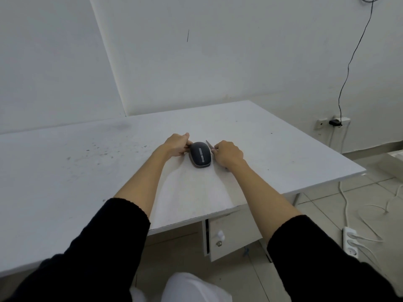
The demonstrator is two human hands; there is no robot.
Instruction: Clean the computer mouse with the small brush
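Observation:
A dark grey computer mouse (200, 154) lies on the white table (272, 153), its top facing up. My left hand (177, 144) grips the mouse's left side with thumb and fingers. My right hand (227, 154) is closed around the small brush (209, 145), a thin stick that pokes out past my fingers beside the mouse's right edge. The brush's bristle end is too small to make out, and most of its handle is hidden in my fist.
The table's right edge (327, 184) and front edge are close by. A drawer unit (220, 238) sits under the table. A power strip (351, 241) and white cables lie on the tiled floor at right. A black cable hangs down the wall.

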